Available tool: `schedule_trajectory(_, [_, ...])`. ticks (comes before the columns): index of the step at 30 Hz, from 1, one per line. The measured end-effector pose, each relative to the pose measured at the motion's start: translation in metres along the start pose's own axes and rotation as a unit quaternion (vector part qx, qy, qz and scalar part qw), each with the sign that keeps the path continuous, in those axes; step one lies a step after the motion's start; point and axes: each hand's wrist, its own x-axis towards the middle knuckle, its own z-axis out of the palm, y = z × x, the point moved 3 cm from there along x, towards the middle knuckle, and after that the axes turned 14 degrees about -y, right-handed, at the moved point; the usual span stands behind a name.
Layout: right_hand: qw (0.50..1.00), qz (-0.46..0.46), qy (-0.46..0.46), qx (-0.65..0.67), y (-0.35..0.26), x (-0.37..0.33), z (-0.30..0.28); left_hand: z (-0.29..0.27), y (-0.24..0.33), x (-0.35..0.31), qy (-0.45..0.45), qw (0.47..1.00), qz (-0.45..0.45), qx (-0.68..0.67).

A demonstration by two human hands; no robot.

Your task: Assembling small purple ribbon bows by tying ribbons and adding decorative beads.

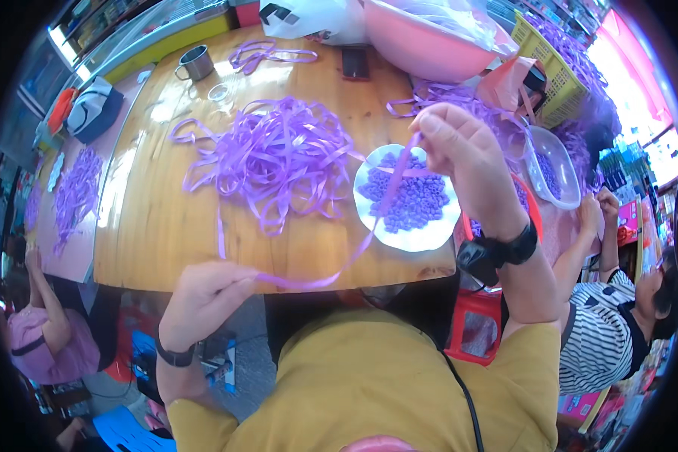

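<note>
A purple ribbon (306, 284) hangs in a slack curve between my two hands. My left hand (207, 295), at the table's front edge, pinches one part of it. Raised above the right side of a white plate (428, 242), my right hand (459, 151) pinches the ribbon between thumb and fingers. The plate, with a wavy rim, holds many small purple beads (414, 207); the ribbon passes in front of them. Left of the plate lies a big tangled heap of purple ribbon (279, 162).
A metal mug (195, 63), a phone (355, 64) and a pink basin (422, 45) stand at the back. To the right are a clear plastic tub (554, 169), a red-rimmed bowl (535, 211) and a yellow crate (554, 71). Other people sit at both sides.
</note>
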Motion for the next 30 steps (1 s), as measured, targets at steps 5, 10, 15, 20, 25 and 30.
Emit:
schedule_trajectory(5, [0.985,0.057,-0.156,0.046,0.007,-0.01,0.05,0.005,0.027,0.031,0.007,0.997,0.054,-0.048])
schedule_trajectory(10, [0.965,0.082,-0.247,-0.042,0.017,-0.012,0.085,0.016,0.033,0.036,0.011,0.993,0.074,-0.094])
schedule_trajectory(15, [0.971,0.046,-0.23,-0.044,0.02,-0.013,0.081,0.026,0.031,0.048,-0.017,0.981,0.032,-0.192])
schedule_trajectory(20, [0.961,0.038,-0.246,0.121,0.021,-0.013,0.081,0.032,0.012,0.093,-0.054,0.942,0.007,-0.331])
schedule_trajectory(25, [0.959,0.011,-0.139,0.249,0.008,-0.009,0.044,0.043,-0.008,0.15,-0.215,0.971,0.046,-0.095])
schedule_trajectory(30, [0.977,-0.022,-0.036,0.207,-0.025,-0.012,-0.011,0.033,-0.024,0.16,-0.244,0.954,-0.118,-0.129])
